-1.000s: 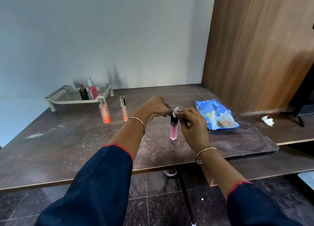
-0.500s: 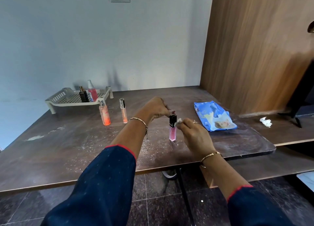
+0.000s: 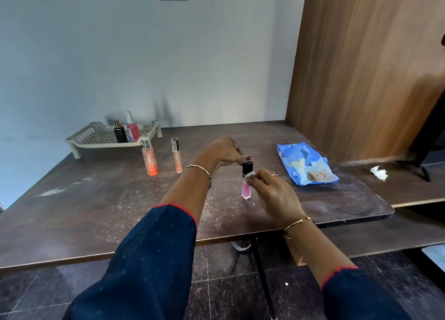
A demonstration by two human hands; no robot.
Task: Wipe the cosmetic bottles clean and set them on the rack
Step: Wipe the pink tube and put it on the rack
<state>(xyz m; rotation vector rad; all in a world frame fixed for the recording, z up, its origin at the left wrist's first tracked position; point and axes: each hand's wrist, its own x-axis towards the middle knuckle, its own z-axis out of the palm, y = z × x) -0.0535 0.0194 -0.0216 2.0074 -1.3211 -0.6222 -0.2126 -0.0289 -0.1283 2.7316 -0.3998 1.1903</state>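
Note:
A pink bottle with a black cap (image 3: 246,188) stands upright on the dusty table (image 3: 96,211). My left hand (image 3: 225,152) pinches its cap from above. My right hand (image 3: 272,192) presses a small white wipe (image 3: 250,175) against the bottle's side, just below the cap. An orange spray bottle (image 3: 149,159) and a slim peach tube (image 3: 176,156) stand to the left. The beige rack (image 3: 96,138) at the back left holds a black bottle (image 3: 120,132) and a red bottle (image 3: 133,129).
A blue wipes packet (image 3: 304,164) lies right of my hands. A crumpled white tissue (image 3: 379,173) sits on the lower side table at far right. A wooden panel (image 3: 361,67) rises behind it. White dust speckles the tabletop near the front edge.
My right hand has moved the wipe down from the top of the cap to the bottle's side. My left hand still holds the cap.

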